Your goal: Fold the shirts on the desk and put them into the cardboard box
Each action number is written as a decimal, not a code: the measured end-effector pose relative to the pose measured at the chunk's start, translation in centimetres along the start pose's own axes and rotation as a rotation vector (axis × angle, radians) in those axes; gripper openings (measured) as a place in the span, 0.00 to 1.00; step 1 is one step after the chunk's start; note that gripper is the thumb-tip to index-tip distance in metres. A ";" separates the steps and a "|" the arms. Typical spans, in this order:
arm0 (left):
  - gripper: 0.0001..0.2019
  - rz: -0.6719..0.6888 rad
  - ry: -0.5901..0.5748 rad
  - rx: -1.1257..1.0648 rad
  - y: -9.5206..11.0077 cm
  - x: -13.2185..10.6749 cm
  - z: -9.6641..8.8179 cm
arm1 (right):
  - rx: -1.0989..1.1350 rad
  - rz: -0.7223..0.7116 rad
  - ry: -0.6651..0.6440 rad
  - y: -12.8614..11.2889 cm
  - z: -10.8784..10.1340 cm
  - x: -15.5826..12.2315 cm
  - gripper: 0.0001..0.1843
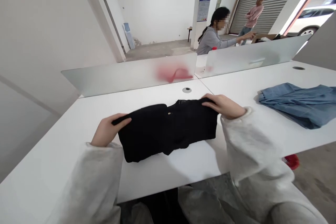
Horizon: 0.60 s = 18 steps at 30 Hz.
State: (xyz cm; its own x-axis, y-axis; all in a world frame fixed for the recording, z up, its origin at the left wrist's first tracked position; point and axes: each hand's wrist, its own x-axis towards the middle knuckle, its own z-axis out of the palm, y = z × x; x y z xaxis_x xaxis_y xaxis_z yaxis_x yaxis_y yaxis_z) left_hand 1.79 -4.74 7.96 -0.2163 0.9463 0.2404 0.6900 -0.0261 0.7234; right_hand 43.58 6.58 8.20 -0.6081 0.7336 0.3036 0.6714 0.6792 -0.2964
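A black garment [149,133], with a small gold-coloured button near its middle, is stretched sideways above the white table [65,126]. I cannot tell for certain what kind of garment it is. My left hand [109,127] pinches its upper left corner between thumb and fingers. At the upper right corner, my right hand [223,105] grips the cloth the same way. The lower edge hangs uneven, close to the tabletop.
Blue cloth [296,103] lies crumpled on the right. Frosted dividers [118,75] line the table's far edge, with a blurred red item behind one. A cable hole [187,90] is beyond the garment. A seated person [212,38] and a standing person [254,15] are farther back.
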 end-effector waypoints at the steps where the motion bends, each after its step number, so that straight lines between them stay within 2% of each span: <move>1: 0.19 -0.005 -0.004 -0.013 -0.8 1.6 0.7 | -0.031 0.026 0.017 0.8 0.9 1.5 0.16; 5: 0.20 -0.111 -0.087 -0.037 -5.8 6.5 4.7 | -0.057 0.232 -0.007 3.9 6.6 5.9 0.14; 8: 0.19 -0.166 -0.106 0.007 -9.0 8.0 7.1 | -0.032 0.316 -0.011 5.6 11.0 6.8 0.14; 10: 0.20 -0.163 -0.079 0.020 -10.1 8.1 7.9 | -0.010 0.328 0.008 6.3 12.7 6.6 0.16; 13: 0.21 -0.148 -0.052 0.003 -10.7 7.8 8.0 | 0.043 0.301 0.047 7.0 13.3 6.0 0.16; 18: 0.19 -0.063 0.027 -0.073 -11.0 7.3 8.1 | 0.109 0.217 0.134 6.9 12.5 6.2 0.18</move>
State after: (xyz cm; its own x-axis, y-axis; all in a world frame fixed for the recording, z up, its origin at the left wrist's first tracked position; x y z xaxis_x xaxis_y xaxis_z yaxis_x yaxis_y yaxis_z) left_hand -1.78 5.08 -3.41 -0.2766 0.9379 0.2095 0.6225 0.0088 0.7825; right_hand 39.11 16.13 -3.28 -0.3886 0.8573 0.3376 0.7258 0.5105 -0.4611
